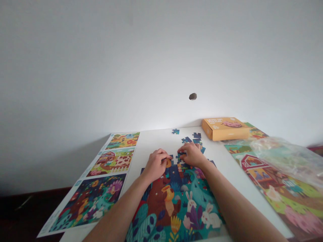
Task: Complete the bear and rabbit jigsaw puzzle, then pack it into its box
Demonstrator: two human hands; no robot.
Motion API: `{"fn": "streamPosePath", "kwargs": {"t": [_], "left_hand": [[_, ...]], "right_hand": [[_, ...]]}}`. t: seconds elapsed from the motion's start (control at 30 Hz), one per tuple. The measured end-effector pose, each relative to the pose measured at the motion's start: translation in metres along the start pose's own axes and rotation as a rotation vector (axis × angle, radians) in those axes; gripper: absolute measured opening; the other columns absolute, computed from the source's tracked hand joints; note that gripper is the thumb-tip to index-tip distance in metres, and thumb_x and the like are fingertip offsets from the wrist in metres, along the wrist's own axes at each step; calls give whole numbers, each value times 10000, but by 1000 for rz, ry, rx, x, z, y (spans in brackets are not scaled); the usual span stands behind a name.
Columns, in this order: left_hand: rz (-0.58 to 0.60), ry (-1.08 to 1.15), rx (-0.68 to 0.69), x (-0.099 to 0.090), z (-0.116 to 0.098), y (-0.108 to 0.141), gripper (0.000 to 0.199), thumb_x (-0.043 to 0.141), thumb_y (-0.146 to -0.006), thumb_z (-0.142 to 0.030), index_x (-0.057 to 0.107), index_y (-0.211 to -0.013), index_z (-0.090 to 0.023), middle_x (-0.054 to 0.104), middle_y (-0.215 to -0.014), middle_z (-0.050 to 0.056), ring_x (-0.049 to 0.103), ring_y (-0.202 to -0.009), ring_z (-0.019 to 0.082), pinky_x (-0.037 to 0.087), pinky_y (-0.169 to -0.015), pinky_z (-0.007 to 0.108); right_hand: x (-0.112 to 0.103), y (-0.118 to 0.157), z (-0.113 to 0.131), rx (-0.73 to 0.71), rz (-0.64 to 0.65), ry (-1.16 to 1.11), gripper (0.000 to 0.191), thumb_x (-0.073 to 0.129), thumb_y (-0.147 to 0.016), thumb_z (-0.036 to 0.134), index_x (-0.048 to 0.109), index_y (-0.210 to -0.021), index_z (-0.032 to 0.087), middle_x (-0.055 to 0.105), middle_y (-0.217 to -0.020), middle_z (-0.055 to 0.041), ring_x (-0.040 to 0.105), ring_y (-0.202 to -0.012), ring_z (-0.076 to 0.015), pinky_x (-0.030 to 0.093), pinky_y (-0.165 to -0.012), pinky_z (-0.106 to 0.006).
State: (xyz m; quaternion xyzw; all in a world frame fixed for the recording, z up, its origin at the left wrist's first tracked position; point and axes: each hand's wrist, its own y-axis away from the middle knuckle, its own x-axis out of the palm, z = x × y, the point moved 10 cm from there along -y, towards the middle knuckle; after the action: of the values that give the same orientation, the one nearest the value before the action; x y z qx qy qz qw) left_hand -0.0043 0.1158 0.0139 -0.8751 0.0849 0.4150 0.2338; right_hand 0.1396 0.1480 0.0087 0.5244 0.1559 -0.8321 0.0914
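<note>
A partly joined jigsaw puzzle [174, 201] with a bear and white rabbits lies in front of me, its upper edge uneven. At that edge, my left hand [156, 165] has its curled fingers on a dark blue puzzle piece [169, 163] with an orange round shape. Just to the right, my right hand [192, 154] grips another blue puzzle piece [180, 156] between thumb and fingers. A narrow gap separates the two pieces. Loose puzzle pieces [197, 135] are scattered behind my right hand, some partly hidden by it.
On the left lies a sheet with three printed pictures [109, 161]. An orange puzzle box [224, 128] stands at the back right by the wall [151, 67], which has a small hole [192, 96]. A farm puzzle [285, 188] lies at right, partly under a clear plastic bag [285, 154].
</note>
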Motion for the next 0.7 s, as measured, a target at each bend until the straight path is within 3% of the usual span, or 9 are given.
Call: {"fn": "streamPosePath", "kwargs": {"t": [0.5,0.6,0.7], "left_hand": [[-2,4,-1,-2,-1,-1,335,482,-771,-13,727,-849,-229,616,-908,31,584,-893,166,447,-859,307],[-11,25,6,-1,1,0,370,457,-759,12,713,-890,-221,621,-925,33,585,-919,167,446,-877,311],[-56,66,2,-3,6,0,431,402,-760,38,674,-994,-201,623,-944,42,585,-935,162,460,-855,299]], "right_hand": [[-10,0,-28,240,-144,43,213,586,-810,266,696,-989,302,622,-1076,-43,484,-1063,-250,257,-934,-428],[-22,4,-33,299,-239,45,281,528,-846,313,660,-1094,294,596,-1169,-64,468,-1097,-259,278,-932,-424],[-21,5,-36,342,-210,75,375,506,-855,425,614,-1195,307,527,-1311,-66,411,-1175,-304,266,-949,-472]]}}
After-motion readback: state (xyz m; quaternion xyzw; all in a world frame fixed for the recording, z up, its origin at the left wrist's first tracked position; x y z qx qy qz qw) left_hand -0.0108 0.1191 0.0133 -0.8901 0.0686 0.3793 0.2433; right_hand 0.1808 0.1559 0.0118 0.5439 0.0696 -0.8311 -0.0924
